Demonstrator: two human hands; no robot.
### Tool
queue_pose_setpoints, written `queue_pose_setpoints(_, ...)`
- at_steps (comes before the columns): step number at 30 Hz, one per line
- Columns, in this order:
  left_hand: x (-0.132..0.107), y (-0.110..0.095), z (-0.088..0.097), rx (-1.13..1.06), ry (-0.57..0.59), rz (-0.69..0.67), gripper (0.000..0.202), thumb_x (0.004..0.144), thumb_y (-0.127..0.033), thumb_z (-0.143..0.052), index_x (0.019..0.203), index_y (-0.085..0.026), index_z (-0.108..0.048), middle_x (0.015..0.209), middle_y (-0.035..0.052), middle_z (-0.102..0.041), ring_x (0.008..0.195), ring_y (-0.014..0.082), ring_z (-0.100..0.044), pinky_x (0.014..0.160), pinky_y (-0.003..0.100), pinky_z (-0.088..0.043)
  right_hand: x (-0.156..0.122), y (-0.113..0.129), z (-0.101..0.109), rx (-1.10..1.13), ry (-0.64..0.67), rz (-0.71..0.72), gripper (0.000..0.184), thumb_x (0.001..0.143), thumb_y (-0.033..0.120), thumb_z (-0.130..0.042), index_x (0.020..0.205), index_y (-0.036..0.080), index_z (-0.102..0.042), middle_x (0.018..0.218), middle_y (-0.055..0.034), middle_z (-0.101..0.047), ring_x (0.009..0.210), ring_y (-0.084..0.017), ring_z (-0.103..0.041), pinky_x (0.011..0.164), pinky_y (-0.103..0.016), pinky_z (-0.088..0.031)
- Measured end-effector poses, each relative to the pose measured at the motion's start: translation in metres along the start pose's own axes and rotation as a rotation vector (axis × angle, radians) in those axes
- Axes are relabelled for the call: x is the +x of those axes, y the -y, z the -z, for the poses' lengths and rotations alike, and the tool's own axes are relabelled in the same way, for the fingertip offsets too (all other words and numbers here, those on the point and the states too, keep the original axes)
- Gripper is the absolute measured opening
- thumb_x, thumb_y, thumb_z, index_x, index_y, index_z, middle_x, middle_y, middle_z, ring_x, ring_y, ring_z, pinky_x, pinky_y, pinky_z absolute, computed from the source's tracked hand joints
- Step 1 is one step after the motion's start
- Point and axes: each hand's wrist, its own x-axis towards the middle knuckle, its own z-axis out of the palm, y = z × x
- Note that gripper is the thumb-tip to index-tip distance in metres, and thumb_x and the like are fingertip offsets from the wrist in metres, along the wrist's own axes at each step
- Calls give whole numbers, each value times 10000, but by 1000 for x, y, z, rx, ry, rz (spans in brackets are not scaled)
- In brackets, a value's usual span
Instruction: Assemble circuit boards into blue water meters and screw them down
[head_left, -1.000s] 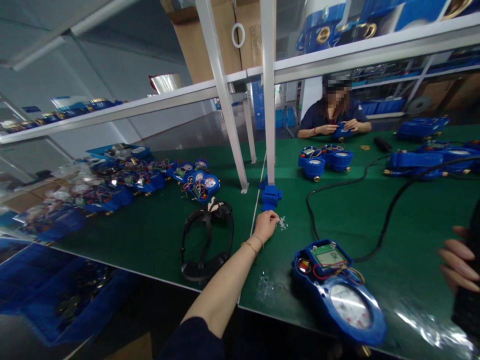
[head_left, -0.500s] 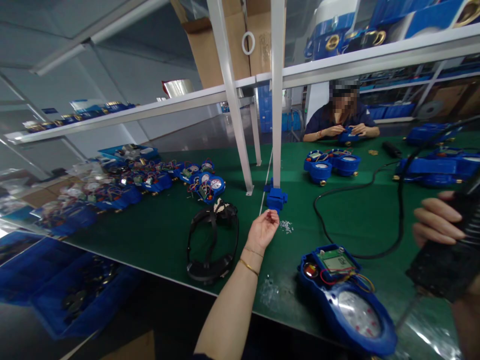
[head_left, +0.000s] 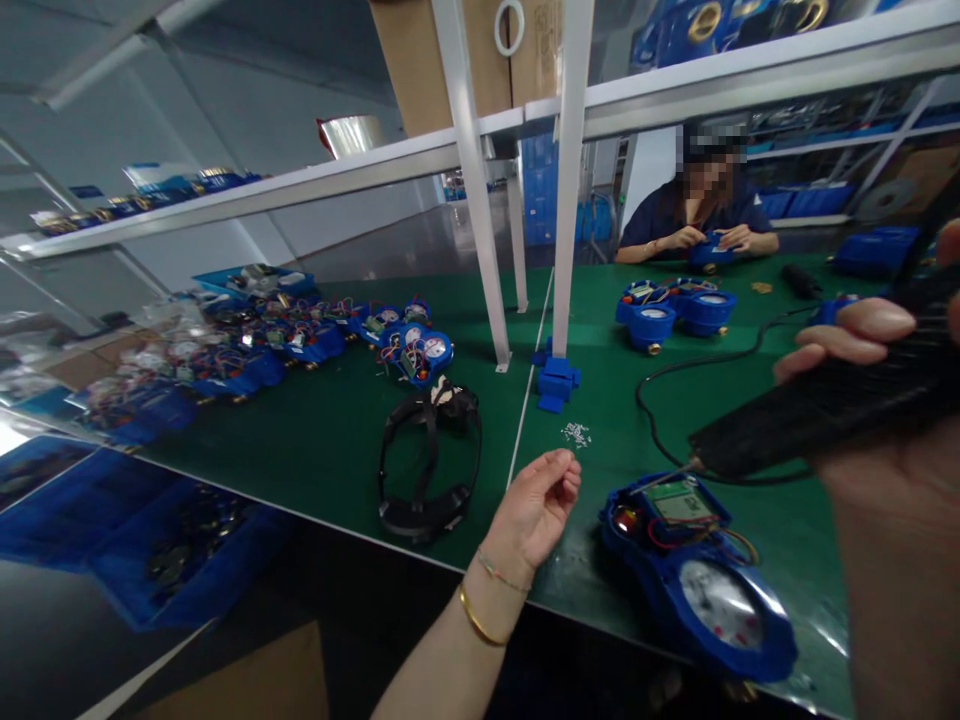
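Note:
My right hand [head_left: 862, 335] grips a black electric screwdriver [head_left: 795, 415], its thin bit slanting down to the upper left corner of a blue water meter [head_left: 667, 600]. The meter lies near the table's front edge, with a round dial, a green circuit board and red and yellow wires showing. To its left, my left hand [head_left: 536, 505] is closed in a pinch above the table; whatever its fingertips hold is too small to make out. Just beyond those fingers lies a small pile of screws [head_left: 576, 435].
A black head strap [head_left: 431, 515] lies left of my left hand. Small blue parts [head_left: 556, 383] sit by the shelf post [head_left: 574, 180]. Many wired meters [head_left: 300, 340] crowd the left. A cord [head_left: 645, 390] crosses the right side. Opposite, a person [head_left: 697, 215] handles a blue meter.
My right hand has brought the screwdriver left and up to the meter, its bit now at the meter's upper corner. My left hand has drawn back from the screw pile towards the meter.

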Motion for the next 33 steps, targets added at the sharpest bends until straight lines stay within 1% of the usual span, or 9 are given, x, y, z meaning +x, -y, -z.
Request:
queue_pose_setpoints(3, -11, 3, -1, -24, -15, 33, 171, 907, 25, -561, 786, -53, -654, 705, 59, -641, 550, 42, -618, 544, 77, -537, -15, 2, -17, 150, 11, -109, 401, 723, 267, -828, 1097, 281, -684, 686, 46, -441, 581, -85, -424, 596, -233, -480)
queue_pose_setpoints(6, -20, 7, -3, -33, -14, 56, 175, 906, 33, -554, 796, -43, -665, 721, 76, -657, 559, 56, -640, 552, 88, -553, -27, 4, -33, 165, -47, -76, 269, 758, 195, -767, 1003, 229, -660, 632, 58, -383, 527, -87, -350, 527, -216, -421)
queue_pose_setpoints(9, -24, 9, -4, -41, -9, 73, 158, 885, 36, -591, 775, -58, -656, 711, 68, -657, 547, 57, -641, 539, 84, -551, -32, 6, -44, 144, -90, -62, 289, 702, 177, -768, 942, 236, -618, 595, 72, -344, 507, -95, -297, 503, -223, -374)
queue_pose_setpoints(15, -25, 12, -8, -53, -57, 89, 193, 897, 34, -576, 745, -68, -637, 680, 63, -648, 514, 50, -625, 509, 72, -535, -36, 8, -51, 50, -119, -66, 379, 588, 257, -798, 872, 261, -545, 540, 92, -364, 471, -109, -264, 472, -265, -305)
queue_pose_setpoints(22, -21, 18, -7, -40, -51, 44, 147, 853, 1, -664, 721, -61, -652, 671, 47, -645, 517, 31, -594, 520, 69, -524, -41, 5, -54, 15, -111, -10, 273, 638, 204, -701, 877, 256, -579, 511, 79, -426, 449, -111, -290, 466, -281, -286)
queue_pose_setpoints(25, -18, 24, -7, -21, -47, -15, 183, 740, -78, -822, 686, -72, -647, 655, 30, -643, 515, 29, -567, 503, 79, -502, -46, 6, -54, 11, -104, -4, 257, 664, 174, -684, 890, 264, -601, 527, 75, -437, 450, -108, -317, 467, -279, -311)
queue_pose_setpoints(29, -19, 30, -10, 78, -25, -117, 409, 499, -246, -983, 648, -79, -640, 620, 7, -621, 508, 24, -516, 482, 95, -453, -48, 5, -51, 25, -113, -31, 208, 692, 185, -688, 869, 261, -608, 551, 69, -438, 467, -90, -346, 485, -254, -347)
queue_pose_setpoints(31, -20, 31, -13, 128, -29, -138, 499, 458, -374, -991, 677, -72, -660, 634, 17, -624, 530, 32, -519, 497, 107, -446, -47, 3, -49, 36, -120, -40, 193, 691, 198, -688, 853, 255, -599, 555, 71, -431, 471, -86, -348, 490, -246, -359)
queue_pose_setpoints(33, -21, 29, -12, 164, -38, -131, 631, 482, -563, -935, 764, -53, -693, 698, 49, -643, 567, 45, -531, 500, 118, -431, -44, 4, -44, 33, -133, -38, 217, 682, 205, -688, 871, 254, -594, 552, 73, -429, 472, -92, -344, 490, -246, -364)
